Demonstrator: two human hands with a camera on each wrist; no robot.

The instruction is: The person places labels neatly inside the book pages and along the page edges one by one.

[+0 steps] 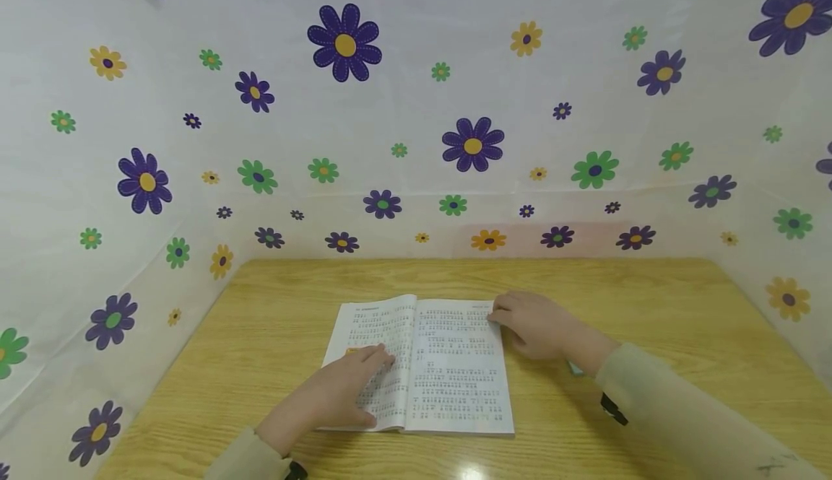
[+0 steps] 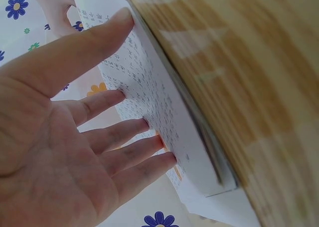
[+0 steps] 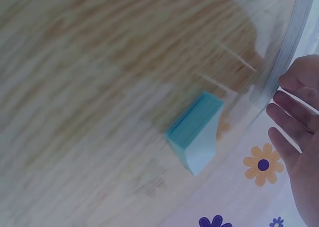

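An open book (image 1: 458, 364) of printed text lies on the wooden table. My left hand (image 1: 341, 386) rests on its left page with the fingers spread and nearly straight; in the left wrist view the thumb (image 2: 117, 30) lies near the page's lower edge. An orange patch (image 1: 352, 351) shows on that page, partly covered by the hand. At the upper right corner of the right page, my right hand (image 1: 536, 325) pinches the page edge between thumb and forefinger, its other fingers loosely bent. A small teal and white block (image 3: 197, 129) lies on the table below the right wrist.
The wooden table (image 1: 292, 285) extends around the book. White sheeting (image 1: 403, 112) printed with purple, green and orange flowers stands behind the table and along both sides. Dark bands (image 1: 614, 408) sit at both sleeve cuffs.
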